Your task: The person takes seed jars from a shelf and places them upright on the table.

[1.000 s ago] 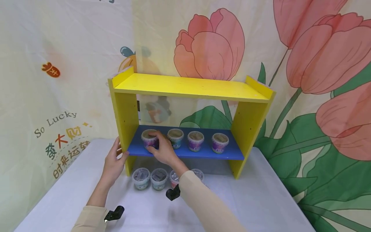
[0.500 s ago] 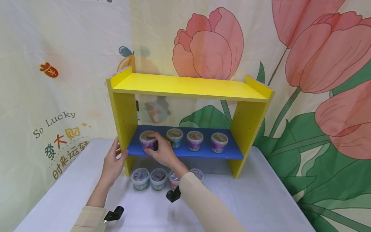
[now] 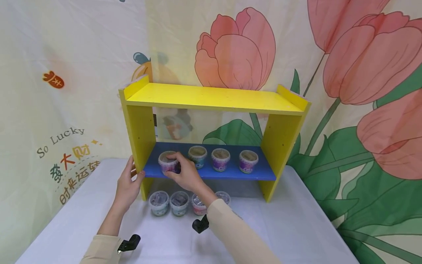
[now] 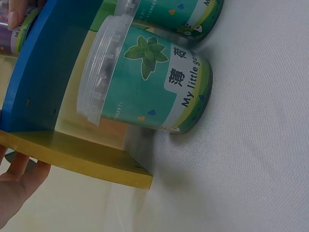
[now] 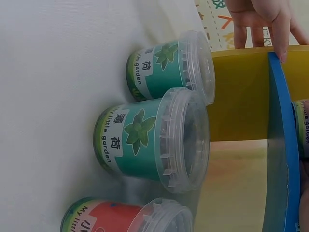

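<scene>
- While a person's left hand (image 3: 129, 185) grips the left side of a yellow painted shelf unit (image 3: 211, 98), the right hand (image 3: 188, 175) holds a small round plastic tub with a purple label (image 3: 166, 164) at the left end of the blue middle board (image 3: 265, 171).
- The right hand's grip is closed to the tub's width: the index finger reaches over the top and the thumb presses low on the front. The fingers cover part of the tub; whether its base bears fully on the board cannot be told.
- The left hand is bent round the front edge of the side panel, thumb at the corner of the blue board, other fingers on the panel's outer side.
- To the right of the held tub stand, upright and apart in a row, a teal-labelled tub (image 3: 197, 157), a second purple tub (image 3: 220, 160) and a third purple tub (image 3: 248, 161).
- Below, on a white tablecloth (image 3: 290, 227), clear-lidded tubs stand in front of the unit: two teal mint tubs (image 4: 149, 79) printed "My little garden" and a leaf, a red-labelled tub (image 5: 116, 216), and a fourth tub (image 3: 222, 198) partly hidden by the right arm.
- Behind hangs a pale cloth backdrop (image 3: 99, 44) printed with large pink tulips and "So Lucky".
</scene>
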Available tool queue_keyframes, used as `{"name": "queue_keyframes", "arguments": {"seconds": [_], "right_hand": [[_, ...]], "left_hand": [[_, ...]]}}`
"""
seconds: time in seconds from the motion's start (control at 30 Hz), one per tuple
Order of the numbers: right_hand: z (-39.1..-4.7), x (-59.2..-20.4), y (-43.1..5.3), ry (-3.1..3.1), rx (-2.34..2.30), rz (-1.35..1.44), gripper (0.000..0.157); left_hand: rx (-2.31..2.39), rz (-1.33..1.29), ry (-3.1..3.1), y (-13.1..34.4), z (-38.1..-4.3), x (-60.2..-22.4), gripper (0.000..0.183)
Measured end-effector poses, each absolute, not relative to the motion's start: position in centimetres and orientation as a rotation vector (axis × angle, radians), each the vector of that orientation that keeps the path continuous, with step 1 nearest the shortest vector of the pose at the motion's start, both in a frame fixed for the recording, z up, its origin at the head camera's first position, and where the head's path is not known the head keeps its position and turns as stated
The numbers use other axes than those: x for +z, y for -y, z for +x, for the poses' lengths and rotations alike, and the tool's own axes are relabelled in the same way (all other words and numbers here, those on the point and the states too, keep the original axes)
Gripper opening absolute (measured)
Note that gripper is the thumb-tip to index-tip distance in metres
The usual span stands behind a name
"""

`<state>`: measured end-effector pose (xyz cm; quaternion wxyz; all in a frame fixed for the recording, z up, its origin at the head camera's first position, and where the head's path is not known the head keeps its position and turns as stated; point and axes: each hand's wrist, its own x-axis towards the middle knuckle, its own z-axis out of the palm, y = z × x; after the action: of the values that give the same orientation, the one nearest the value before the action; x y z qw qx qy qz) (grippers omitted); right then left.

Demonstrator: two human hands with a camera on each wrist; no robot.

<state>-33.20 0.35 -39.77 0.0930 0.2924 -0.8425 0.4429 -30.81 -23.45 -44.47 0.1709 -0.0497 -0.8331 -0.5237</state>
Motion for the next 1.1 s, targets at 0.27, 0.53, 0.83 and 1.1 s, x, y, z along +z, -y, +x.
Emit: {"name": "queue_keyframes", "arguments": {"seconds": [0.27, 0.53, 0.83, 1.1], "right_hand": [[-32.7, -39.7, -0.8, 2.480, 1.320, 0.905, 0.052], [-32.2, -39.8, -1.6, 2.462, 1.337, 0.935, 0.052], [-31.6, -40.2, -2.7, 2.456, 1.349, 0.957, 0.053], [-30.8, -40.2, -4.1, 2.465, 1.365, 0.949, 0.053]], "left_hand": [[-1.479, -0.144, 2.366, 23.5, -30.9, -44.5, 0.077], [-1.479, -0.147, 2.361, 23.4, -30.9, -44.5, 0.077], [-1.478, -0.143, 2.366, 23.4, -31.0, -44.6, 0.078], [-1.485, -0.154, 2.358, 23.5, -30.9, -44.5, 0.077]]}}
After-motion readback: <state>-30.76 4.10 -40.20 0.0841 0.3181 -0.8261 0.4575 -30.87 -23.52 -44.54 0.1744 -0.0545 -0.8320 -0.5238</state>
